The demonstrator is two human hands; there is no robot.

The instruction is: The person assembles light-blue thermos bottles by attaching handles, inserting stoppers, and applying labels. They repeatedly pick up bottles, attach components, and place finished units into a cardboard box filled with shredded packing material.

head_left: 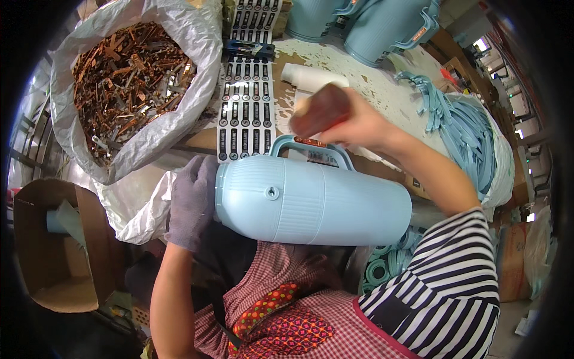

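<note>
At the far left I see a cardboard box [57, 251] low down, and above it a white sack [197, 48] full of rusty brown metal clips [128, 78]. Next comes my left hand [191, 200], in a grey glove, fingers spread flat and pressed against the rounded end of a pale blue flask [314, 200]; it grips nothing, only braces. The flask lies on its side across my lap, near edge of the worktop [359, 72], its long axis running left to right, handle [311, 146] turned up and away from me. Beyond it a sheet of black labels [245, 102] stretches away. My right hand [335, 116] hovers just above the handle, blurred, fingers curled around something dark that I cannot make out. That hand is the nearer one to the handle, which sits just below its fingers. Further right lie blue handles [460, 125] heaped in a bag, with more flasks [382, 27] at the far side.
</note>
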